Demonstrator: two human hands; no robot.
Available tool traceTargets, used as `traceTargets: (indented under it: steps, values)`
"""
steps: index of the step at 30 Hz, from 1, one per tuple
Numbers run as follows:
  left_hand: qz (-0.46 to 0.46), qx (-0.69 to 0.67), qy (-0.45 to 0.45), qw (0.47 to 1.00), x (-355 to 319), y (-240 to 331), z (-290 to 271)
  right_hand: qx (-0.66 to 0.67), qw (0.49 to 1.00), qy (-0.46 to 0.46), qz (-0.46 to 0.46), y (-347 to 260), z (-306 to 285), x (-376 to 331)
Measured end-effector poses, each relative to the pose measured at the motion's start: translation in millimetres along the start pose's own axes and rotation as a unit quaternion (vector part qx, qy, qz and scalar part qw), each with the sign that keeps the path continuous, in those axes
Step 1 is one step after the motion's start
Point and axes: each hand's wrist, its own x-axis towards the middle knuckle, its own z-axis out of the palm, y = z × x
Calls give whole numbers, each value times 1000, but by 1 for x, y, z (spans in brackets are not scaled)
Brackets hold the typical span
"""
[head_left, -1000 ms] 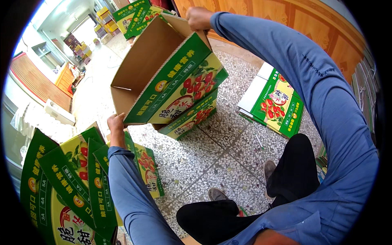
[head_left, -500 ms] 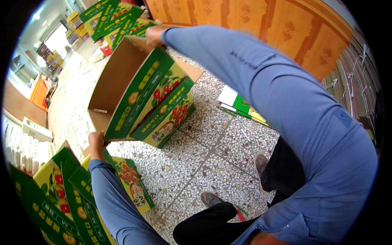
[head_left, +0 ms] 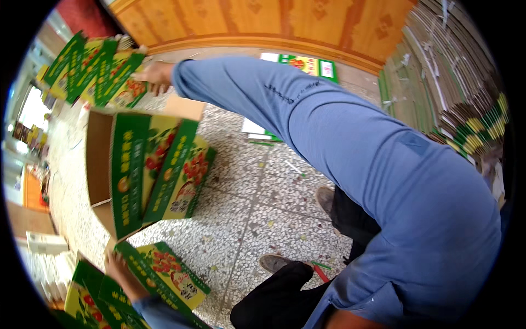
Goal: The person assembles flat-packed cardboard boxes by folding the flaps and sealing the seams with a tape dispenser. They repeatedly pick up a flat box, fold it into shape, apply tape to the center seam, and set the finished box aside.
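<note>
An open carton (head_left: 156,170), green and yellow with printed red fruit, stands on the floor before me with its flaps up. Above its far side is my right hand (head_left: 156,75), fingers apart and holding nothing, close to a group of similar cartons (head_left: 96,71). My left hand (head_left: 117,270) is low at the left, beside the raised flap of a second carton (head_left: 167,274). Its fingers look stretched out, with nothing visible in them; whether they touch that flap I cannot tell. More carton flaps (head_left: 90,301) lie next to my left forearm.
Flat printed cardboard (head_left: 307,66) lies by the orange wooden panel (head_left: 246,24). Tied stacks of flattened cardboard (head_left: 433,71) stand at the right. A red object (head_left: 320,273) lies near my shoes on the speckled floor (head_left: 235,219). White bundles (head_left: 52,263) sit at far left.
Both hands have let go of the open carton. My right hand has moved toward the far cartons, my left down beside the nearer one. The view has turned right.
</note>
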Motion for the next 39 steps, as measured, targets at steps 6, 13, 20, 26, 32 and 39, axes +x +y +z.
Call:
traceTargets:
  steps: [6,13,20,26,32,39]
  values:
    - [100,363,-149,915,-280,-21,70,-304,871,307,234,353,-216,-241]
    - [-118,369,-52,920,-425,-53,79,-261,780,290,489,530,-156,-484]
    - [-1,593,-73,802,-439,-36,117,-203,742,274,577,567,-147,-490]
    - [-24,550,-65,832,-429,-46,112,-167,782,262,540,566,-160,-499]
    - [-34,544,-80,835,-427,-46,112,-63,831,248,494,551,-137,-503]
    - [4,474,-137,870,-395,-55,154,207,738,464,444,618,-152,-511]
